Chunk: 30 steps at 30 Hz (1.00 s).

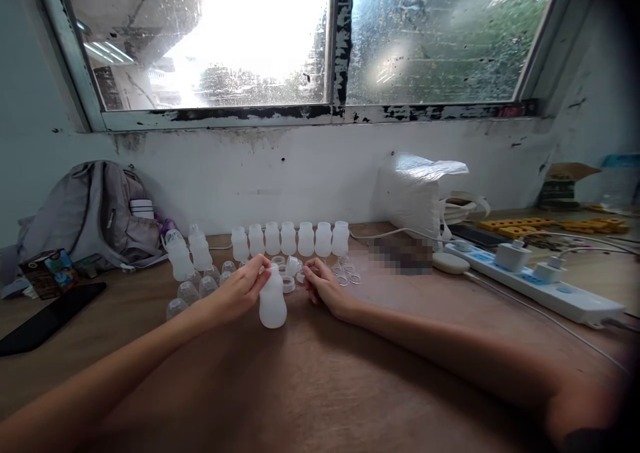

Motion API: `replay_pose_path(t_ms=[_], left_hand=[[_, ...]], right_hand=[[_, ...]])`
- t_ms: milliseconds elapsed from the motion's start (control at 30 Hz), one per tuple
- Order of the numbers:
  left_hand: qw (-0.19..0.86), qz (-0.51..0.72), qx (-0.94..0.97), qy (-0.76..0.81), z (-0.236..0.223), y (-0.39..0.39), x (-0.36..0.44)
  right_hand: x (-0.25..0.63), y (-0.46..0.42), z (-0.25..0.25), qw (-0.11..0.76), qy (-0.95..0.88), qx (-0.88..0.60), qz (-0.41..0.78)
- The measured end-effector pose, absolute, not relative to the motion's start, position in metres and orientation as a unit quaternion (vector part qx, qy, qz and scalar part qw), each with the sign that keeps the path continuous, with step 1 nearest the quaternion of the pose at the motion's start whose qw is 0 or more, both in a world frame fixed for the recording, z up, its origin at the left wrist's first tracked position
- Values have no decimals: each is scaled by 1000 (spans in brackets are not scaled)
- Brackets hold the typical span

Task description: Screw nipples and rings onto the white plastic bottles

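At the table [320,393], the bottle [273,306] was upright, axis vertical. The left hand [246,281], nearer, at its ten o'clock, pinched the neck; the right hand [323,285], at two, was curled, any contents hidden from me.

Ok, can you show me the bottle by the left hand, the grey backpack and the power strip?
Bottle [273,306], head view: its rounded lower body.
Grey backpack [96,221], head view: the middle of its fabric.
Power strip [525,284], head view: its white casing, near the middle.
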State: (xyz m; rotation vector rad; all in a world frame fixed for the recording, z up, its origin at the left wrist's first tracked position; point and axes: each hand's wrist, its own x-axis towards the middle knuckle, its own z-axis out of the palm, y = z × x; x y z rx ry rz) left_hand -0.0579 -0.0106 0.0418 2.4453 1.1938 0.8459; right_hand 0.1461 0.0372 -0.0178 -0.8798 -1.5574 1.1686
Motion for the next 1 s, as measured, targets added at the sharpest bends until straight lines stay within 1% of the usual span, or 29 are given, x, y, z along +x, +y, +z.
replay_pose_path(t_ms=[67, 200, 300, 367, 500, 667, 800, 1000], left_hand=[[235, 334, 817, 408, 25, -10, -54], [402, 455, 699, 377, -4, -8, -47], [487, 481, 620, 382, -12, -5, -46], [496, 482, 605, 394, -11, -4, -47], [479, 464, 645, 375, -3, -5, -48], [504, 443, 627, 395, -4, -7, -49], [500, 419, 645, 398, -7, -5, -50], [501, 416, 650, 392, -6, -7, -51]], right_hand=[[146, 37, -17, 483, -639, -362, 477], [146, 37, -17, 498, -639, -344, 474], [146, 38, -16, 514, -636, -334, 468], [147, 39, -12, 522, -635, -328, 466], [151, 44, 8, 517, -654, -308, 459], [163, 47, 41, 441, -744, -296, 406], [169, 42, 55, 368, -808, -305, 344], [168, 34, 59, 343, -832, -310, 307]])
